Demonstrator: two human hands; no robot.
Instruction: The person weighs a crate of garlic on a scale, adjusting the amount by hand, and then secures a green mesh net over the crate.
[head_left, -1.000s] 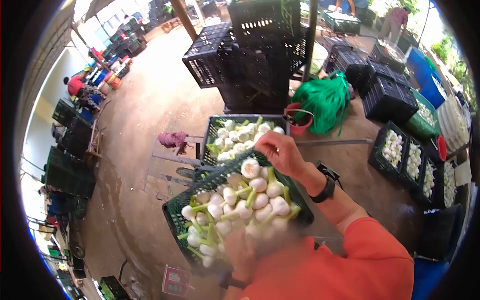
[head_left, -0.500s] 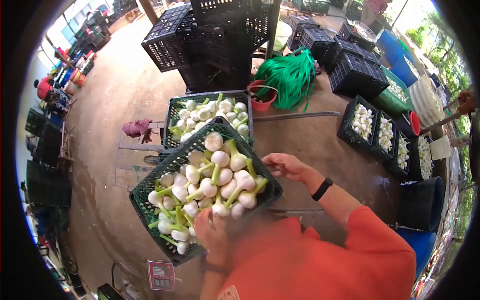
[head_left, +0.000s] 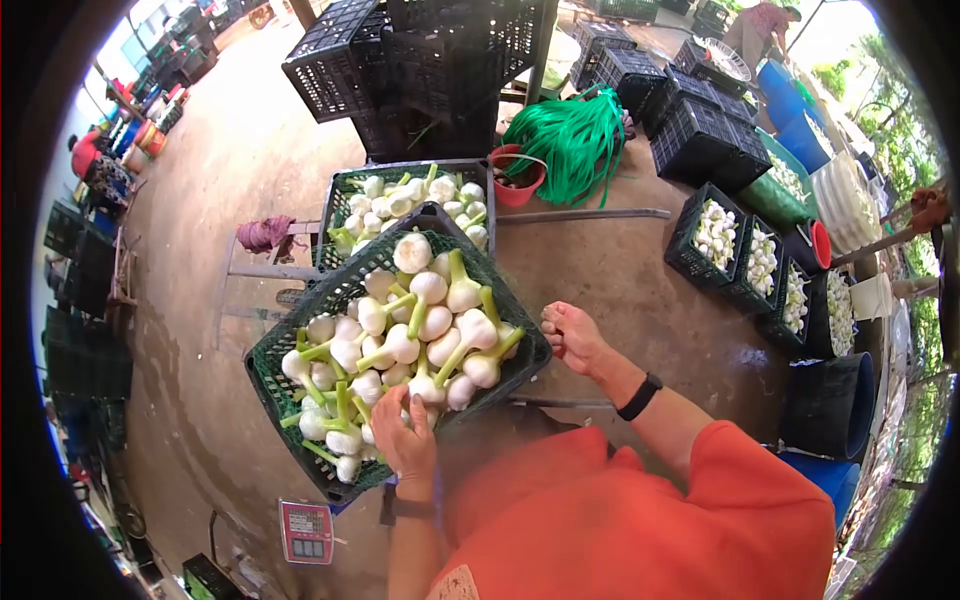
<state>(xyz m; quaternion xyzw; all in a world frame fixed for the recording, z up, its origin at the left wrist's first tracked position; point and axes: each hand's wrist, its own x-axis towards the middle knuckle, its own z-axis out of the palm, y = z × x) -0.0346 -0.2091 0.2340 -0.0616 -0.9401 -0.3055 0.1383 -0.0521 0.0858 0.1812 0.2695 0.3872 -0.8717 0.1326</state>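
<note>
A dark green crate heaped with garlic bulbs with short green stems sits tilted in front of me. My left hand rests at the near side of the heap, fingers spread against the bulbs, holding none that I can see. To the right of the crate, apart from it, my right hand hangs with its fingers curled in; whether anything is inside them is hidden. Behind stands a second crate of garlic. A red scale display shows below the near crate.
Black crates are stacked at the back, beside a red bucket and green strips. Garlic crates line the right, near a black barrel. A metal bar crosses behind. Two other people are in the distance.
My right hand has moved slightly away from the crate's edge, and its fingers have curled in. My left hand stays on the near bulbs. The view has shifted slightly.
</note>
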